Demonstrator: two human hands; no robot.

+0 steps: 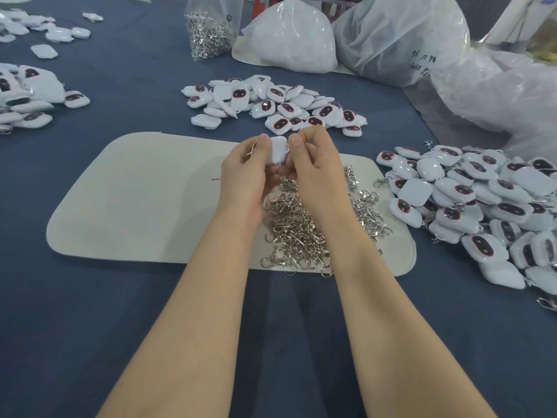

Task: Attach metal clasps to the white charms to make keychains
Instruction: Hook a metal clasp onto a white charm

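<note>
left hand (244, 168), right hand (315, 159), white charm (278, 149) pinched between them

Plastic bag (391, 37): handwritten marks, illeg.

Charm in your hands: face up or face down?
Face down. The charm, pinched between the left hand and right hand, shows only plain white, no dark red-rimmed face like those in the pile behind.

Bare forearms (211, 297), left hand (245, 173), right hand (316, 170).
</note>
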